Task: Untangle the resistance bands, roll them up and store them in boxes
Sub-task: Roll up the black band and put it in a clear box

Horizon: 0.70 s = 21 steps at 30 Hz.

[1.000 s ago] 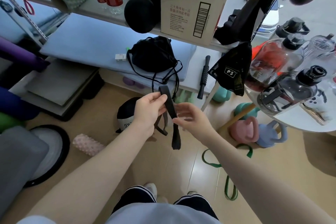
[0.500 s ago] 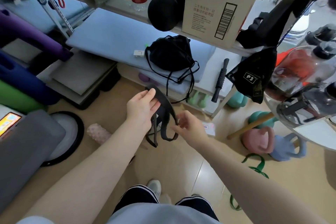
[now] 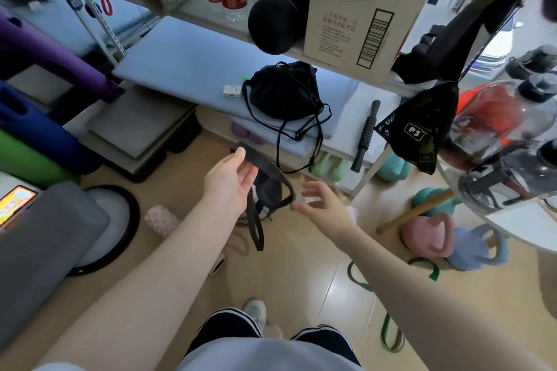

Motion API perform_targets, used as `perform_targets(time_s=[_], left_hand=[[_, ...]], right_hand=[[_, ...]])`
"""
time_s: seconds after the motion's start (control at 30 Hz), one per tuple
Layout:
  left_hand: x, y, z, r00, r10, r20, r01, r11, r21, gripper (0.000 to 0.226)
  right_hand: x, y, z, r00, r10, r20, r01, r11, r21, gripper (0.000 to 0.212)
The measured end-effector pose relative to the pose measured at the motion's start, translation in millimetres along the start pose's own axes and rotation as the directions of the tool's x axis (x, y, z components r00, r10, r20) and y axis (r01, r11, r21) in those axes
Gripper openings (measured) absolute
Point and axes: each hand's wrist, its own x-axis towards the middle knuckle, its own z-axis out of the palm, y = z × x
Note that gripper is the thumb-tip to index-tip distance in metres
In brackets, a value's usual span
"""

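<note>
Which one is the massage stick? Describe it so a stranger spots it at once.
Find the cardboard box on the upper shelf. On the shelf below, right of the black drawstring bag, lies the massage stick: a slim black rod with a ridged middle, the only stick-shaped thing there.

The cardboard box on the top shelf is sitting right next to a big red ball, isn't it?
Not quite. The ball beside the cardboard box on the top shelf is black, not red. The head view shows it touching the box's left side. The red things up there are bottle labels and a band further left.
</note>
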Motion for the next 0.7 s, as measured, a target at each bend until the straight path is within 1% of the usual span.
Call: perform_targets(time_s=[0.03,0.1,0.17,0.23,0.27,0.33,0.37,0.5,0.53,0.6,0.67,0.7], left_hand=[[-1.5,-2.3,1.5,1.000,-0.004,0.005,0.004,1.000,0.002,0.021],[-3.8,-4.1,2.7,1.000,-0.004,0.005,0.004,1.000,-0.001,0.022],[-5.6,-3.1,2.1,1.000,-0.004,0.009,0.004,1.000,-0.009,0.019],[-7.9,-2.1,0.3,1.000,-0.006,0.021,0.006,1.000,0.001,0.017],[-8.4,-2.1,-0.7,1.000,-0.005,0.025,0.005,1.000,0.009,0.018],[-8.5,-1.9,-3.0,1.000,-0.004,0.027,0.003,1.000,0.028,0.018],[-8.1,-2.1,-4.2,1.000,0.002,0.028,-0.003,0.999,0.040,0.017],[5.0,-4.8,-14.6,0.997,0.076,-0.008,-0.075,0.991,0.109,0.016],[10.1,-5.7,-18.2,0.996,0.086,-0.026,-0.082,0.988,0.130,0.019],[19.5,-7.7,-24.4,0.996,0.067,-0.066,-0.057,0.988,0.145,0.028],[28.7,-8.5,-29.5,0.995,0.034,-0.092,-0.022,0.991,0.136,0.031],[32.7,-7.7,-32.0,0.994,0.021,-0.106,-0.007,0.991,0.136,0.030]], right_hand=[[0.8,-4.0,5.0,0.999,-0.038,-0.021,0.037,0.998,-0.060,0.042],[4.7,-8.1,12.3,0.989,-0.051,-0.137,0.029,0.987,-0.155,0.035],[7.8,-7.0,14.6,0.976,-0.017,-0.218,-0.016,0.989,-0.149,0.033],[8.7,-5.1,16.3,0.982,-0.009,-0.189,-0.017,0.990,-0.137,0.036],[8.4,-3.5,17.4,0.985,-0.024,-0.170,-0.005,0.986,-0.165,0.032],[7.3,-1.1,18.4,0.981,-0.054,-0.186,0.011,0.975,-0.221,0.014],[7.9,0.7,17.3,0.975,-0.052,-0.215,0.005,0.977,-0.214,0.007],[9.5,7.3,2.5,0.949,0.005,-0.315,-0.062,0.983,-0.170,0.011],[9.8,6.3,-1.7,0.945,0.016,-0.326,-0.063,0.989,-0.136,0.009],[11.1,2.0,-7.9,0.938,0.017,-0.345,-0.030,0.999,-0.031,0.011],[12.2,-7.0,-10.9,0.948,0.050,-0.314,-0.023,0.996,0.090,0.012],[12.3,-10.7,-11.7,0.963,0.071,-0.259,-0.029,0.986,0.163,0.012]])
